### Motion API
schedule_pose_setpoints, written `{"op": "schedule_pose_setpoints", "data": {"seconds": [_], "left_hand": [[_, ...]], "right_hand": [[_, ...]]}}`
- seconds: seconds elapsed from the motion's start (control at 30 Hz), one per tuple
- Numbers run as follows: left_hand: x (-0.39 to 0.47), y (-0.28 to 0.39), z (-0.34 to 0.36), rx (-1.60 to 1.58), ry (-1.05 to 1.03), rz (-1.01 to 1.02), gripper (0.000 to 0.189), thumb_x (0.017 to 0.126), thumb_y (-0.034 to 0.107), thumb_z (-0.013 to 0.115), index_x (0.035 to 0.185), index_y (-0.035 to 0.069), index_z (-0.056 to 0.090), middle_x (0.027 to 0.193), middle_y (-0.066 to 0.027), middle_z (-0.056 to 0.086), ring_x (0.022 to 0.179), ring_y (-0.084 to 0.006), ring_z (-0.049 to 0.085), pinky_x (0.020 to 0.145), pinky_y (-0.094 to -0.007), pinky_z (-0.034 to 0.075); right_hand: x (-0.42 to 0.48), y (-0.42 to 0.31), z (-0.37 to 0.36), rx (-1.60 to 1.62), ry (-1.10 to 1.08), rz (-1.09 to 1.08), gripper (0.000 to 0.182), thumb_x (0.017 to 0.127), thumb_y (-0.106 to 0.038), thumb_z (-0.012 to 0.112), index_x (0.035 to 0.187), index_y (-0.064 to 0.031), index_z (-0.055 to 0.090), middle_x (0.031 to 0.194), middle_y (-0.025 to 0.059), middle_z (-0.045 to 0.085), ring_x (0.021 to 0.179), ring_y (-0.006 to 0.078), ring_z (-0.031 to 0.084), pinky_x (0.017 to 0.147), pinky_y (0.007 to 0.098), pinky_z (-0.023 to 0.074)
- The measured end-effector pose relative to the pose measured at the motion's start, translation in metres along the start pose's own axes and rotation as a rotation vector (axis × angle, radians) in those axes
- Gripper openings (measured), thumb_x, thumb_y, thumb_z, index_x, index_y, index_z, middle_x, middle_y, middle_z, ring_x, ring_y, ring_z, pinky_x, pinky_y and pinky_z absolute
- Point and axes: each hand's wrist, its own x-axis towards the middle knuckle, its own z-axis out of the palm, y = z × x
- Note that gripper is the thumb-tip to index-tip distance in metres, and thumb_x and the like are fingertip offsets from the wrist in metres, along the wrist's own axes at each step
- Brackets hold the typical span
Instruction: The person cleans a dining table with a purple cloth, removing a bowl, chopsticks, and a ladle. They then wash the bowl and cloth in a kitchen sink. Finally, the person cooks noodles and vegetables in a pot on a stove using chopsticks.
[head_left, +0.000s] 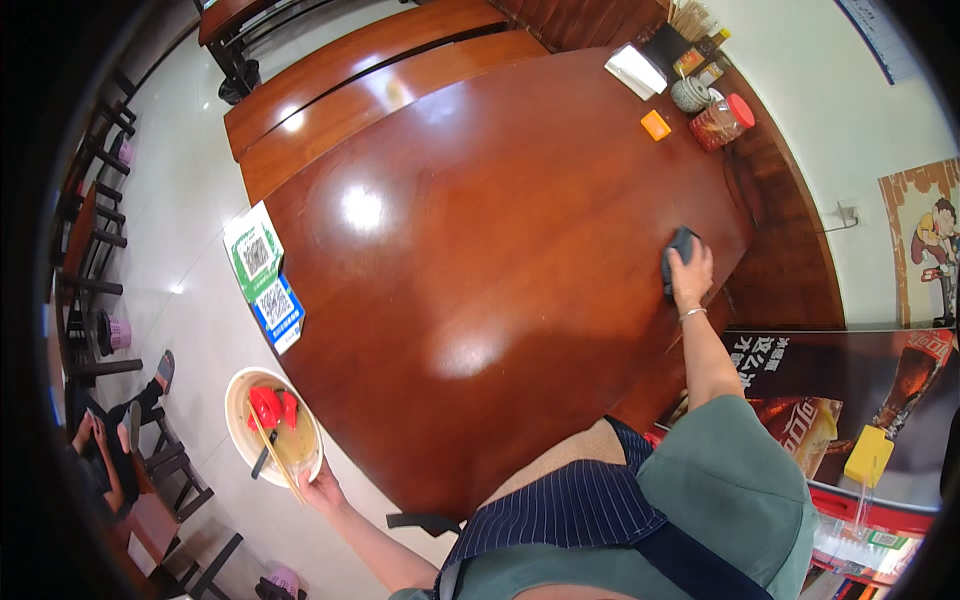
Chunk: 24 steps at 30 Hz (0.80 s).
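My left hand (322, 487) grips the rim of a white bowl (234, 409) beyond the left edge of the wooden table (480, 247). Inside the bowl are cloudy liquid, red crumpled pieces (266, 407), a pair of wooden chopsticks (274, 450) and a dark-handled utensil (264, 454). At the table's right side my right hand (694, 271) presses a dark grey cloth (679, 247) against the glossy top. The cloth is bunched under my palm and fingers.
Against the wall stand a tissue box (636, 71), bottles (697, 56), a lidded pot (690, 95) and a red-capped jar (724, 121), near an orange box (655, 125). Printed code cards (259, 255) line the left edge. A bench (375, 90) stands beyond; a person (112, 442) sits left.
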Motion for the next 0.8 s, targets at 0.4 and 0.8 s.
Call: {"op": "schedule_pose_setpoints", "data": {"seconds": [0.4, 0.8], "left_hand": [[0.015, -0.008, 0.014, 0.050, -0.006, 0.101, 0.068, 0.069, -0.006, 0.048, 0.133, -0.004, 0.025, 0.131, -0.0218, 0.038, 0.120, -0.0360, 0.040, 0.101, -0.0458, 0.039], [0.010, -0.015, 0.024, 0.024, 0.049, 0.188, 0.069, 0.069, -0.006, 0.047, 0.134, -0.001, 0.025, 0.131, -0.0209, 0.039, 0.118, -0.0357, 0.043, 0.098, -0.0465, 0.042]], "right_hand": [[0.056, -0.338, 0.067, 0.500, -0.067, -0.784, 0.040, 0.065, -0.026, 0.062, 0.100, -0.0055, 0.060, 0.102, 0.0146, 0.059, 0.095, 0.0321, 0.053, 0.086, 0.0415, 0.0407], [0.071, -0.418, 0.086, 0.399, -0.222, -1.020, 0.024, 0.065, -0.027, 0.059, 0.087, -0.0187, 0.066, 0.091, 0.0049, 0.062, 0.088, 0.0240, 0.056, 0.075, 0.0426, 0.0431]]}}
